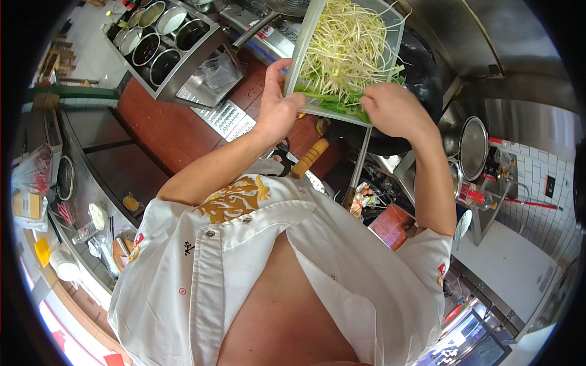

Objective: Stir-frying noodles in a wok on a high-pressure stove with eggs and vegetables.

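A clear plastic container (pixel 296 55) full of bean sprouts (pixel 343 43) is tilted over a dark wok (pixel 423 73). Cut green vegetable pieces (pixel 336 106) lie along its near side. My left hand (pixel 279 103) grips the container's left near corner, thumb on the rim. At the near right corner, my right hand (pixel 396 110) has its fingers curled at the greens and the rim; whether it pinches greens or the rim is partly hidden. Below the container, a wooden handle (pixel 310 158) and a metal rod-like handle (pixel 361 155) point towards me.
Metal seasoning pots (pixel 165 61) stand in a steel rack at the upper left. A strainer (pixel 288 5) with a long handle lies beyond the container. Round pans or sieves (pixel 474 147) stand at the right, near bottles (pixel 478 196). A steel counter (pixel 114 160) runs along the left.
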Demonstrator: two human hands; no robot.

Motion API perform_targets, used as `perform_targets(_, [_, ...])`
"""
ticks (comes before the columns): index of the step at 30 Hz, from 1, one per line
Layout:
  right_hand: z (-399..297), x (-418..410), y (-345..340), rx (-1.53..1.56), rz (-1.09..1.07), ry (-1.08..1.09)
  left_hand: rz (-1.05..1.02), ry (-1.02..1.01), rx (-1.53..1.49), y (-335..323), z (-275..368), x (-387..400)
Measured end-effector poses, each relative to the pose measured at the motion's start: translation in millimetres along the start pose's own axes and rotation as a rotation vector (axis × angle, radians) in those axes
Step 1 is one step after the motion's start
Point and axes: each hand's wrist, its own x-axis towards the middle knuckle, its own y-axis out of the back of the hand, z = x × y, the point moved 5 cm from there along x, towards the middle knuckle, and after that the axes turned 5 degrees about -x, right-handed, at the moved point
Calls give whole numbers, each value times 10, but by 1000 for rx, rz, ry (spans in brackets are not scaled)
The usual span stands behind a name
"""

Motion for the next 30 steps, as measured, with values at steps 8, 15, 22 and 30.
perform_targets(8, [-186, -127, -465, 35, -54, -21, 63, -35, -106, -94, 18, -58])
perform_targets(15, [-154, -263, -517, 31, 449, -17, 90, 85, -240, -28, -9, -60])
perform_targets(22, [542, -648, 132, 573, 826, -167, 86, 132, -207, 80, -39, -56])
perform_targets(30, [1065, -196, 95, 257, 674, -452, 33, 65, -163, 178, -57, -161])
